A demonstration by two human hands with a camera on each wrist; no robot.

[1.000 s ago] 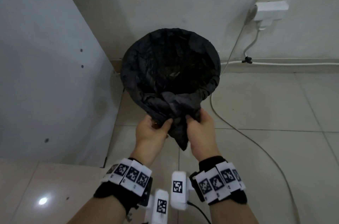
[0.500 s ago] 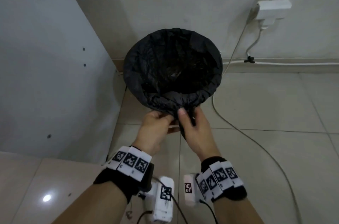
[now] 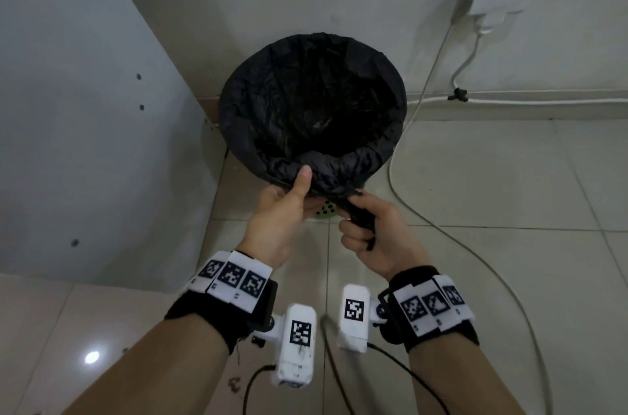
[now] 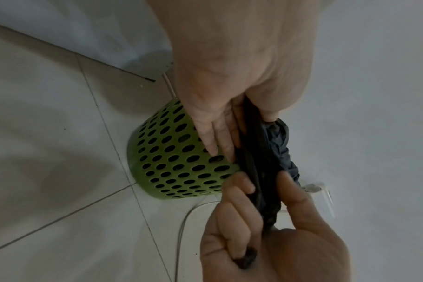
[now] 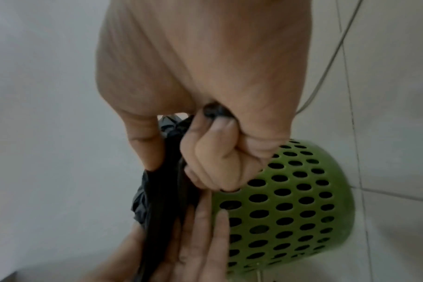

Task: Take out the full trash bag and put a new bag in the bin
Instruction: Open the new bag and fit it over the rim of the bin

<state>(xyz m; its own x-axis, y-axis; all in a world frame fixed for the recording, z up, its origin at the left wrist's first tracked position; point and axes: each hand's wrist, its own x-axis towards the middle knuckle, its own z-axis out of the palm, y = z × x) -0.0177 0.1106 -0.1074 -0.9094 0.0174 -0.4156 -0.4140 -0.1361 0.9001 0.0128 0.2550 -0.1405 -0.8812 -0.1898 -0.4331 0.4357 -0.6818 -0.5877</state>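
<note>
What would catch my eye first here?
A round green perforated plastic bin lined with a crinkly black plastic bag stands on the tiled floor by the wall. At its near rim, the left hand and right hand grip a gathered twist of that bag.

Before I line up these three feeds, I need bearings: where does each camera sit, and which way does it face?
Head: worn high, looking down at the black trash bag, both forearms and the left hand.
Left wrist: along the left palm toward the green perforated bin; the right hand enters from below.
Right wrist: along the right hand's curled fingers gripping twisted bag.
All three views show both hands on the bag.
</note>
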